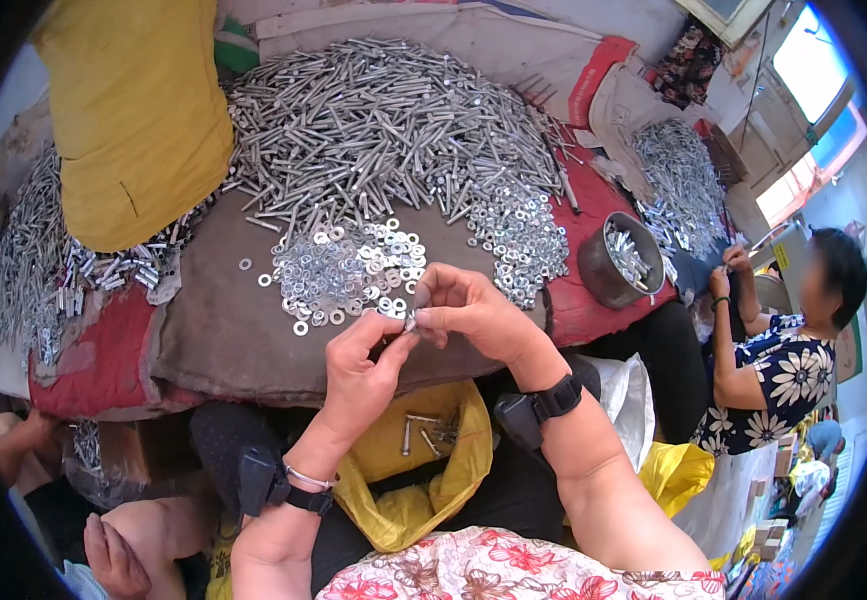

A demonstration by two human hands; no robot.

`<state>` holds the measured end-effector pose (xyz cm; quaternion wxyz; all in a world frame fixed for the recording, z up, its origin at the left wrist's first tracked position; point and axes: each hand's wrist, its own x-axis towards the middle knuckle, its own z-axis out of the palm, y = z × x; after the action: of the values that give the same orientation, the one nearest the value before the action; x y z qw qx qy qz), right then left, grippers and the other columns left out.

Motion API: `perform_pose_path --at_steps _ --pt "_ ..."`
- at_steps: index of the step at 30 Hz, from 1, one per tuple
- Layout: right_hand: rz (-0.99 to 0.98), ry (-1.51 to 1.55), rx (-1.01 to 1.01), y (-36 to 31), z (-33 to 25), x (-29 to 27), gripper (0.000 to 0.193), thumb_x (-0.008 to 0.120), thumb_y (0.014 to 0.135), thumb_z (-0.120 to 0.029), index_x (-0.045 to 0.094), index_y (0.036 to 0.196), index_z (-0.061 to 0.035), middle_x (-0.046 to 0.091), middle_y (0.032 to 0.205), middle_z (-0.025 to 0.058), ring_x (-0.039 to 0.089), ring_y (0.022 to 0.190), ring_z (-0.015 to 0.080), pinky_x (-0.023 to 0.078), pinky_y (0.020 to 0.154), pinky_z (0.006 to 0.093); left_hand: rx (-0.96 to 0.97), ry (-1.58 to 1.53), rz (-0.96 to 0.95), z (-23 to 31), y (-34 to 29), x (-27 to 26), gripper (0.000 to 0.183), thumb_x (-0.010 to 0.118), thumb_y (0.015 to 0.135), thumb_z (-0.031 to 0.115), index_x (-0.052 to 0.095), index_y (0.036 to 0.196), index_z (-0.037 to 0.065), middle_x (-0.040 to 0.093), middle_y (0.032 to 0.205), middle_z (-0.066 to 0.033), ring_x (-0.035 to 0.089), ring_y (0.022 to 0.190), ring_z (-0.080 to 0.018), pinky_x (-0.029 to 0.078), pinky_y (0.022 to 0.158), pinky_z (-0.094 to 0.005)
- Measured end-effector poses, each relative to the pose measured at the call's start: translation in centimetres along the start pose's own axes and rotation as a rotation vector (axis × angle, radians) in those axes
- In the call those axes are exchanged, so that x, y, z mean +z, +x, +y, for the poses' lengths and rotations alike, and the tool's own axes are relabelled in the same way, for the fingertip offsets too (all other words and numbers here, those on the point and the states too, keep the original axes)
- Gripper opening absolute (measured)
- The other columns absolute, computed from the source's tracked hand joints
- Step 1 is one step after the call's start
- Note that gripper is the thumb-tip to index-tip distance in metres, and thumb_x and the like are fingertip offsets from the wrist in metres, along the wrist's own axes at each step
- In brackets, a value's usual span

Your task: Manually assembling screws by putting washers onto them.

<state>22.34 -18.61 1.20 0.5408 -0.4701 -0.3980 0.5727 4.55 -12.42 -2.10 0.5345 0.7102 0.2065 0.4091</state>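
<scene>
In front of me, over the table's near edge, my left hand (pixel 369 360) and my right hand (pixel 469 315) meet fingertip to fingertip. Both are closed in a pinch on one small shiny metal fastener part (pixel 411 323), mostly covered by the fingers, so its exact kind is hidden. Just beyond the hands lies a spread of flat washers (pixel 329 270). To its right is a heap of small nuts or washers (pixel 519 245). A large mound of long metal bolts (pixel 374 130) rises behind them. Below my hands, a yellow woven bag (pixel 474 440) gapes in my lap with several bolts (pixel 422 432) inside.
Brown cloth (pixel 219 320) covers the tabletop. A metal pot (pixel 594 262) of bolts stands at the right. A yellow sack (pixel 139 130) leans at the left. One co-worker (pixel 764 350) sits on the right; another person's hand (pixel 114 555) shows at lower left.
</scene>
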Motion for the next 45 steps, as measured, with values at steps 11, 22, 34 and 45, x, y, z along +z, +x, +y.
perform_pose_path --at_steps 11,22,34,45 --pt "0.711 -1.38 -0.537 1.6 -0.3 -6.7 0.007 0.067 0.082 -0.011 0.067 0.087 -0.0061 0.067 0.08 0.0088 0.064 0.069 0.0266 0.05 0.064 0.033 -0.377 -0.231 0.062 1.2 -0.2 0.0 0.008 0.069 0.087 0.007 0.063 0.09 0.002 0.056 0.069 0.0057 0.046 0.057 0.0015 0.037 0.043 -0.0169" --pt "0.628 -1.336 -0.384 2.8 0.5 -2.4 0.008 0.065 0.081 -0.01 0.065 0.084 -0.0025 0.066 0.078 0.0114 0.063 0.067 0.0247 0.05 0.06 0.0368 -0.397 -0.22 0.106 1.3 -0.1 -0.3 0.007 0.068 0.088 0.007 0.063 0.089 0.003 0.055 0.067 0.0063 0.046 0.055 0.0012 0.036 0.044 -0.0172" --pt "0.18 -0.271 -0.127 1.1 0.0 0.8 0.012 0.069 0.083 -0.008 0.065 0.089 0.0012 0.065 0.082 -0.0009 0.058 0.075 0.0045 0.047 0.068 0.0214 -0.571 -0.439 0.072 1.2 0.4 -0.8 0.011 0.071 0.087 0.009 0.062 0.086 0.002 0.059 0.069 0.0045 0.05 0.057 0.0005 0.037 0.044 -0.0193" --pt "0.161 -0.387 0.065 1.0 0.3 0.7 0.013 0.065 0.088 -0.01 0.066 0.094 0.0019 0.064 0.077 0.0024 0.056 0.061 0.0063 0.047 0.054 0.0233 0.145 0.464 0.08 0.2 -0.1 -0.1 0.008 0.066 0.077 0.0 0.058 0.078 0.003 0.056 0.073 -0.0151 0.057 0.064 -0.0344 0.045 0.055 -0.0398"
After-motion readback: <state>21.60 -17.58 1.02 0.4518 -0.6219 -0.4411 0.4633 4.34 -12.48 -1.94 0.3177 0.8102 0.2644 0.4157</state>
